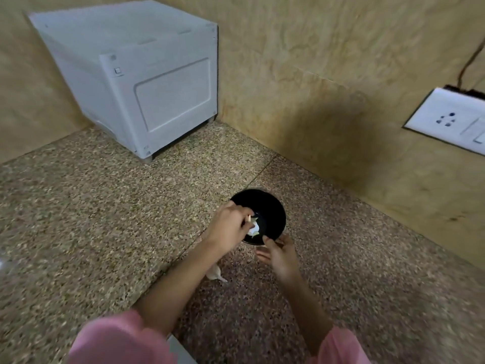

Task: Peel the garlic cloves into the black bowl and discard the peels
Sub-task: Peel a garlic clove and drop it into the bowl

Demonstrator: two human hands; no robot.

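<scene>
Head view, the only one.

- Black bowl (275,206) sits on the speckled counter (91,219), near the wall corner.
- Left hand (231,228) comes in over the bowl's left rim. Its fingers (248,219) are bunched together and curled down onto white bits (255,228) just under the fingertips, inside the bowl. It reads as a pinch. Blur hides whether the bits are skins or peeled cloves.
- Right hand (279,254) is at the near rim. The thumb is hooked over the edge and the other fingers are stretched out below and outside it, so the rim is clamped between them and the bowl steadied.
- One unpeeled garlic piece (215,272) lies on the counter by the left wrist, well back from the fingertips.
- Further off: a white box (157,88) at the back and a wall socket (451,122) on the right.

Handling, my guess:
- Skins are papery, near weightless and quick to tear, and they cling to damp fingers. Take them by a fingertip pinch at a loose edge.
- Cloves are small and firm, and slick once bare. Grip them across the sides and start the peel at the root end.
- The bowl looks light and may skid on polished stone, so a hold on the rim seems sensible.
</scene>
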